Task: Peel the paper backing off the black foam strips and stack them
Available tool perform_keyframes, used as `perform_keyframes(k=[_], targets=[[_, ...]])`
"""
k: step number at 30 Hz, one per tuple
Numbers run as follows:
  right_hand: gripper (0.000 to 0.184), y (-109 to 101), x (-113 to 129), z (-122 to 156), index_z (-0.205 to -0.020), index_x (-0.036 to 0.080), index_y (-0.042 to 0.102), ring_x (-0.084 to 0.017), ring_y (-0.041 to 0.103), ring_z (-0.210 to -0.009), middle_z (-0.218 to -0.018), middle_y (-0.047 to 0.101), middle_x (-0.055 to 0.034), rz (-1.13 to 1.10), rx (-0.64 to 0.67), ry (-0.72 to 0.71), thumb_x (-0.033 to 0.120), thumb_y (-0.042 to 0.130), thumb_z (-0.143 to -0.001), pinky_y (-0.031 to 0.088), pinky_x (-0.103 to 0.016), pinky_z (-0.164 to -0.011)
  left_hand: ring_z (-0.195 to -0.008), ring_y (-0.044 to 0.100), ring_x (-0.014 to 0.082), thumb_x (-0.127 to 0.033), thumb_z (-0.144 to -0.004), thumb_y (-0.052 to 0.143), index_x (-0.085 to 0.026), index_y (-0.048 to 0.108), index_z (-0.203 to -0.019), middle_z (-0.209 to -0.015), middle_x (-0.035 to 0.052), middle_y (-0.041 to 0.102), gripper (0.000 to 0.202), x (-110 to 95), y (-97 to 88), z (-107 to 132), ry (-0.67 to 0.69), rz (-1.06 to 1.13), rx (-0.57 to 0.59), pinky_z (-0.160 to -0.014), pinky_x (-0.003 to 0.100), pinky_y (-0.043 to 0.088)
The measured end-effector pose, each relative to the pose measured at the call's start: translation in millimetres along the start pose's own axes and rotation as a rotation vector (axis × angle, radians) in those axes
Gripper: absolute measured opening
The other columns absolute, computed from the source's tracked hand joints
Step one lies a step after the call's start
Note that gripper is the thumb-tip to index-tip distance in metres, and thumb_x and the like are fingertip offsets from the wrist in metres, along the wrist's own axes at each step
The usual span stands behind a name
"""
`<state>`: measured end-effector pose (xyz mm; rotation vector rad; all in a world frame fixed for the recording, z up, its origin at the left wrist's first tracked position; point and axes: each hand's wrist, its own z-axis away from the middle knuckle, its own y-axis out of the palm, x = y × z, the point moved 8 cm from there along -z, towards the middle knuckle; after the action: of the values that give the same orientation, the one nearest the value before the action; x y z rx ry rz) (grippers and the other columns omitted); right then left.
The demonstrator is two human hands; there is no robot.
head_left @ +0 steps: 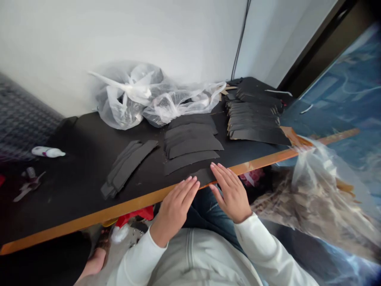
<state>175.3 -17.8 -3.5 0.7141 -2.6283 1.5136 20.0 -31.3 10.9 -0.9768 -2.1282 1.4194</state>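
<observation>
My left hand (178, 202) lies flat at the table's front edge, its fingers stretched out and side by side. Opposite it, my right hand (230, 192) is also flat, with its thumb held a little apart. Under and between the fingertips of both is a dark strip (204, 176), hard to tell from the black tabletop. Just beyond them, curved black strips of card or similar sheet (193, 145) lie overlapping in a fanned stack. Left of that stack is a smaller pile of curved black strips (131, 169), set at a slant.
Many black pieces with tan edges (256, 119) overlap at the right end of the black table (80, 174). Clear plastic bags (125, 95) rest against the wall. A white bottle (48, 152) and scissors (29, 184) lie left. Below right hangs a large filled bag (318, 194). Another person's arm (95, 262) shows lower left.
</observation>
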Motion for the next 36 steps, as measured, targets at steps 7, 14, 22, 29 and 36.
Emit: perform_keyframes(k=[7, 14, 22, 29, 36], targets=[[0.048, 2.2, -6.8, 2.4, -0.145, 0.020, 0.045, -0.026, 0.054, -0.131, -0.137, 0.061, -0.0124, -0.086, -0.117, 0.093, 0.028, 0.040, -0.099, 0.040, -0.045, -0.109, -0.120, 0.065, 0.0212, -0.006, -0.095, 0.052, -0.018, 0.062, -0.124, -0.120, 0.0069, 0.072, 0.033, 14.4, -28.6, 62.7, -0.023, 0.131, -0.294, -0.098, 0.035, 0.057], [0.042, 8.1, -2.4, 5.7, -0.136, 0.020, 0.053, -0.028, 0.055, -0.130, -0.135, 0.063, -0.0126, -0.043, -0.202, 0.045, 0.023, 0.045, -0.095, 0.039, -0.047, -0.109, -0.105, 0.069, 0.0215, 0.001, -0.077, 0.071, -0.024, 0.066, -0.103, -0.086, 0.0016, 0.069, 0.037, 7.1, -50.4, 97.2, -0.170, -0.138, -0.670, -0.090, 0.037, 0.058], [0.056, 12.5, -3.6, 11.1, -0.151, 0.024, 0.038, -0.034, 0.050, -0.134, -0.142, 0.056, -0.0152, -0.045, -0.292, 0.008, 0.025, 0.046, -0.095, 0.041, -0.057, -0.107, -0.132, 0.055, 0.0139, -0.011, -0.099, 0.047, -0.018, 0.059, -0.129, -0.128, 0.0046, 0.069, 0.033, -0.8, -22.3, 25.1, 0.041, -0.024, -0.197, -0.110, 0.030, 0.049], [0.071, 26.5, -18.7, 60.9, -0.156, 0.025, 0.025, -0.043, 0.031, -0.145, -0.159, 0.032, -0.0188, -0.272, -0.381, 0.125, 0.026, 0.053, -0.091, 0.036, -0.072, -0.106, -0.132, 0.055, 0.0183, -0.009, -0.100, 0.042, -0.015, 0.058, -0.131, -0.129, 0.0078, 0.068, 0.035, 53.8, -84.2, 48.7, -0.002, -0.146, -0.372, -0.107, 0.037, 0.053], [0.055, 14.4, -22.4, 87.9, -0.136, 0.032, 0.051, -0.042, 0.050, -0.130, -0.143, 0.052, -0.0135, -0.197, -0.358, -0.071, 0.015, 0.053, -0.085, 0.045, -0.068, -0.099, -0.123, 0.063, 0.0231, -0.001, -0.092, 0.039, -0.015, 0.068, -0.114, -0.125, 0.0072, 0.070, 0.039, 115.1, -101.6, 76.9, -0.100, -0.416, -0.202, -0.100, 0.038, 0.056]])
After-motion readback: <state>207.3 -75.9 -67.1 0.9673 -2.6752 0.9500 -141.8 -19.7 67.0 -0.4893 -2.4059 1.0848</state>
